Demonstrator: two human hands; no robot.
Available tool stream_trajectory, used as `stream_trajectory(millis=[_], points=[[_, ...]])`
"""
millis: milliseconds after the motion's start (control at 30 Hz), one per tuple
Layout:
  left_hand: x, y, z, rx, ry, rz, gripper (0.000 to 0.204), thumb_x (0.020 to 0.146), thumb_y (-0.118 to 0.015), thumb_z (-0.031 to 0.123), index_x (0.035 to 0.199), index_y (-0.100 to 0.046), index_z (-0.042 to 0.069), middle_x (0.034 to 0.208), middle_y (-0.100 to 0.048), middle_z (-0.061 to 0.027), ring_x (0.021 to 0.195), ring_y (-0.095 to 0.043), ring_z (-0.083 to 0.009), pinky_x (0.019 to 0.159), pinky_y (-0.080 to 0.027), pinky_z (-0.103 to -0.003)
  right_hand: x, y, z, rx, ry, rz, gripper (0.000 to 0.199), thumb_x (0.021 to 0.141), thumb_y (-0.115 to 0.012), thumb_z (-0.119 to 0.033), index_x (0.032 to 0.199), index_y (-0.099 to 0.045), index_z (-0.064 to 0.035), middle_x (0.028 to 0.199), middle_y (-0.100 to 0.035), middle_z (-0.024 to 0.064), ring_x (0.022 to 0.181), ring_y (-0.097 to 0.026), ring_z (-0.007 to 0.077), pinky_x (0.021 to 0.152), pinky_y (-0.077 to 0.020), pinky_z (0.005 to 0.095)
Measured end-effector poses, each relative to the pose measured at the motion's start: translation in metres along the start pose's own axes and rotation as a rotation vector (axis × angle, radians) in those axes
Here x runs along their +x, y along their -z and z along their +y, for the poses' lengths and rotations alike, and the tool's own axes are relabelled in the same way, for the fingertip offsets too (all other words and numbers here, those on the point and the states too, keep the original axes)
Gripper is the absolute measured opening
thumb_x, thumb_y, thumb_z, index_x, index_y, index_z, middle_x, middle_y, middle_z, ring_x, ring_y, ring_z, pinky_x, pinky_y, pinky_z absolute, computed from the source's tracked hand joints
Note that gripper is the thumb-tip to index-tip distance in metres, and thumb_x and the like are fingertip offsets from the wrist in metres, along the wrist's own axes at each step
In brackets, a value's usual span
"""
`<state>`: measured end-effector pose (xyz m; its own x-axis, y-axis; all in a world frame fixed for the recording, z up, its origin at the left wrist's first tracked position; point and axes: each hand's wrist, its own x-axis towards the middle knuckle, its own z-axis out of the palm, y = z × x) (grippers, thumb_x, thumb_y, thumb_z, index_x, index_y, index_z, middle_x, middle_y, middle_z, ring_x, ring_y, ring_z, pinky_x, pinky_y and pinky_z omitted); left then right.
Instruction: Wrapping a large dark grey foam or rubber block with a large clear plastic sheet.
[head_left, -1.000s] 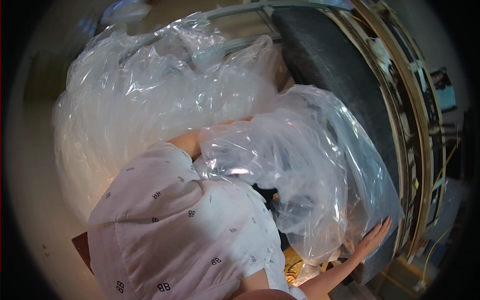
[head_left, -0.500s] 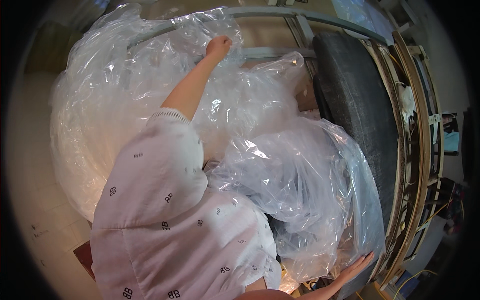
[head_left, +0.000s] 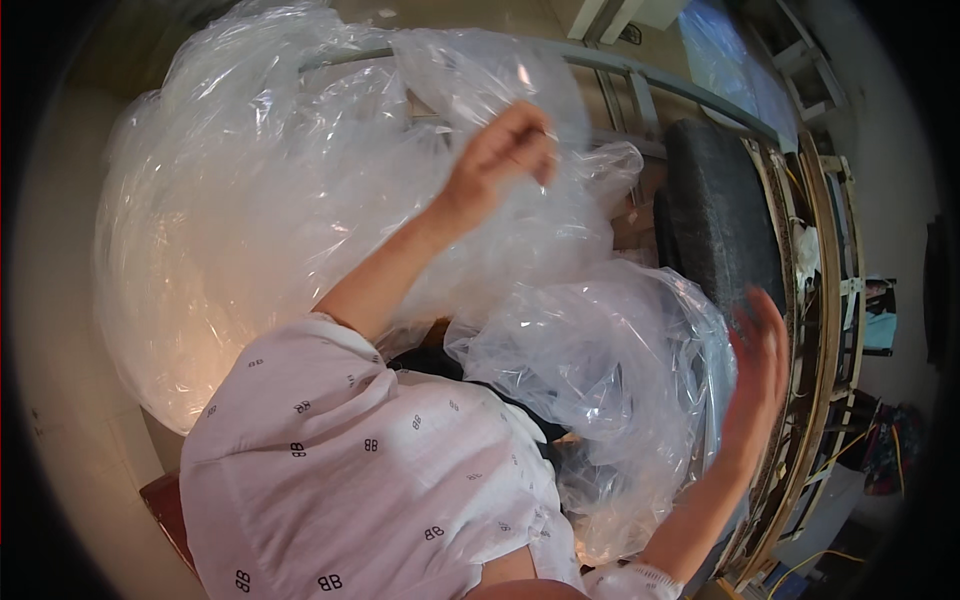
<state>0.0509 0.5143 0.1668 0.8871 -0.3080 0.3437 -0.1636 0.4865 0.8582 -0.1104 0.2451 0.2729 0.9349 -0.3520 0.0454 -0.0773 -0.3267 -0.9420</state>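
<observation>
A large billowing heap of clear plastic film [head_left: 250, 200] fills the left and middle. My left hand [head_left: 505, 155], slightly blurred, is closed with curled fingers on part of this film near its far edge; the exact grip is hard to make out. Toward the right lies a second bunched part of clear film [head_left: 580, 350], draped toward a dark grey padded panel [head_left: 715, 200]. My right hand [head_left: 762, 350] is raised over the panel's near part, beside the film's right edge. Its fingers are apart, with nothing seen in them.
A grey metal frame [head_left: 690, 90] runs along the far side behind the film. Long wooden-edged boards [head_left: 825, 300] stand at the right, beyond the panel. Yellow cords [head_left: 850, 445] hang at the lower right. A reddish-brown piece [head_left: 165, 510] shows at the lower left.
My left hand has come nearer and to the right, the film around it stretching rightward. My right hand has lifted from the near right edge and moved farther away. The view has shifted slightly.
</observation>
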Motion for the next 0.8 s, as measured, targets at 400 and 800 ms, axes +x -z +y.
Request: stream_trajectory(millis=[400,800], points=[[-0.022,0.023,-0.009,0.125,-0.020,0.390,0.021,0.086,-0.054,0.014,0.105,-0.050,0.004,0.083,-0.052,-0.0012,0.076,-0.051,-0.0080,0.071,-0.045,-0.023,0.068,-0.069,-0.021,0.610,-0.322,-0.080,0.032,0.085,-0.053,-0.013,0.115,-0.053,-0.0045,0.081,-0.058,-0.0047,0.066,-0.051,0.0037,0.057,-0.0431,0.0205],[0.028,0.059,-0.152,-0.564,0.856,0.294,0.034,0.080,-0.064,0.036,0.090,-0.052,0.006,0.086,-0.053,-0.0034,0.077,-0.055,-0.0138,0.065,-0.049,-0.028,0.038,0.007,-0.006,1.108,-0.356,-0.142,0.017,0.091,-0.047,-0.016,0.094,-0.054,0.0000,0.058,-0.038,-0.0017,0.047,-0.033,0.0064,0.039,-0.0264,0.0197]])
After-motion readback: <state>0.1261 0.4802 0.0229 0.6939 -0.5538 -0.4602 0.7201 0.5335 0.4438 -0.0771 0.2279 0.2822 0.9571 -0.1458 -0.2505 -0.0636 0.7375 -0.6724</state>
